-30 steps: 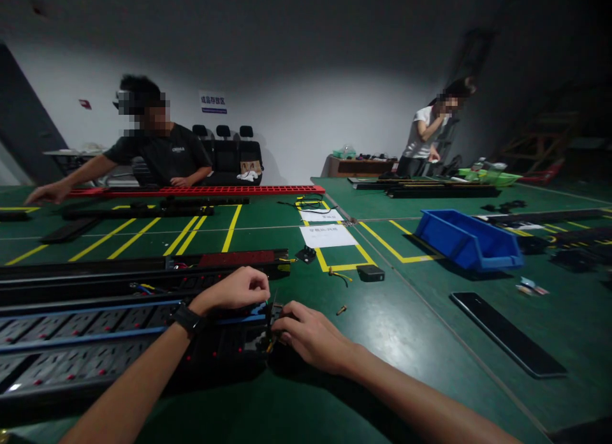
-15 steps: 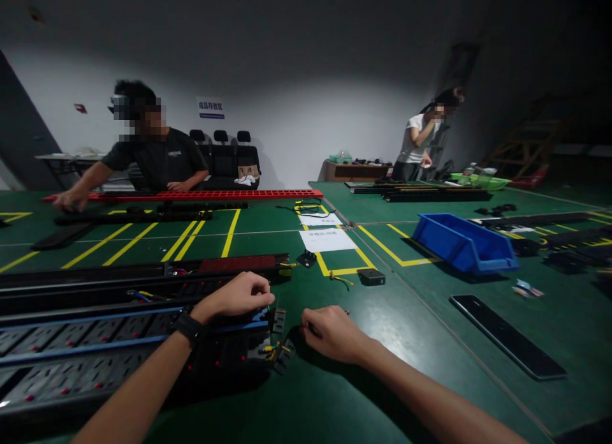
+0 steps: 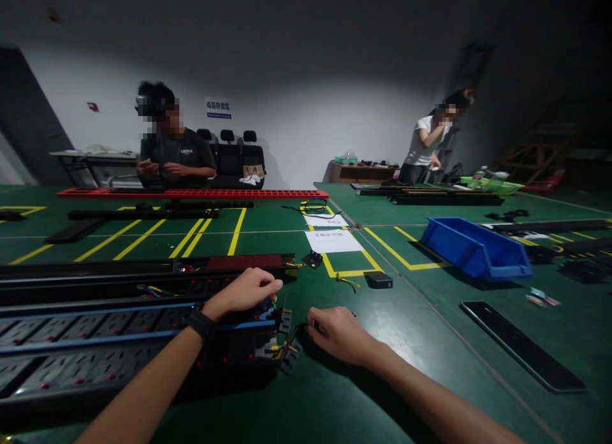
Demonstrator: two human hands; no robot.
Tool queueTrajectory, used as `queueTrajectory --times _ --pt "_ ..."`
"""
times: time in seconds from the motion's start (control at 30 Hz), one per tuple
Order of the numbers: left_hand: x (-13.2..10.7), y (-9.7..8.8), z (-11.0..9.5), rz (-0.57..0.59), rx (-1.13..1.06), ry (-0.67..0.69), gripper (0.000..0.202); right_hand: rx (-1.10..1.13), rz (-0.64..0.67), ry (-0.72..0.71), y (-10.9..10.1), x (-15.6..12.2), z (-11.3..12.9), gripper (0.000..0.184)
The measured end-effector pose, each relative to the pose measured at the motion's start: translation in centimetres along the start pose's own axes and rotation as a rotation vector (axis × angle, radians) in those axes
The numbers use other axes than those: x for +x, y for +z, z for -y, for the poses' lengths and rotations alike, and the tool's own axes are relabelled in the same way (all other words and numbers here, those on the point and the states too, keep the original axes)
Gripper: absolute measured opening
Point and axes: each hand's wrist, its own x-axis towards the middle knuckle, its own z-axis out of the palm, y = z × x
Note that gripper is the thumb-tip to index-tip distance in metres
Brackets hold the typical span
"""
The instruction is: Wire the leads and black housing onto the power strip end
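Observation:
My left hand (image 3: 248,289), with a dark band on its wrist, is over the right end of a long black power strip (image 3: 138,323) with blue edges. Its fingers curl down out of sight, so what they grip is hidden. Just right of the strip ends, my right hand (image 3: 337,334) is closed low over the table; I cannot make out what is in it. Between the hands, a small slotted end plate (image 3: 285,321) stands by the strip. Another end plate (image 3: 289,356) hangs tilted beside yellow-green wires (image 3: 275,349) at the nearer strip's end.
A black phone (image 3: 521,345) lies to the right, with a blue bin (image 3: 478,252) behind it. Further in are a small black box (image 3: 378,279), paper sheets (image 3: 335,241) and a red rail (image 3: 262,194). Two people stand across the green table (image 3: 406,393).
The view has shifted slightly, moving the scene right. My hands keep almost the same pose. The person at the left has drawn an outstretched arm back, both hands now before the chest.

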Motion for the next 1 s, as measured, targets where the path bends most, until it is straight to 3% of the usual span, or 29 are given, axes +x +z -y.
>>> queueTrajectory --times 0.27,0.43,0.57,0.73,0.9,1.0 --pt "0.2 0.2 -0.7 -0.17 0.109 -0.128 0.057 0.005 -0.023 -0.029 0.2 -0.1 -0.1 0.01" --pt "-0.2 0.0 -1.3 -0.257 0.378 -0.266 0.055 -0.09 0.003 -0.051 0.2 -0.2 0.5 0.01" --pt "-0.5 -0.1 -1.9 -0.318 0.542 -0.318 0.054 -0.14 0.049 -0.014 -2.1 -1.0 -0.5 0.014" --pt "-0.5 0.0 -1.9 -0.328 0.566 -0.291 0.054 -0.094 -0.072 0.155 -5.1 -3.7 -4.5 0.03" --pt "-0.5 0.0 -1.8 -0.319 0.562 -0.292 0.053 0.131 -0.036 0.148 -3.9 -4.9 -6.5 0.027" --pt "-0.6 -0.2 -1.9 -0.328 0.52 -0.304 0.053 0.216 -0.119 0.135 -2.9 -3.5 -6.0 0.028"
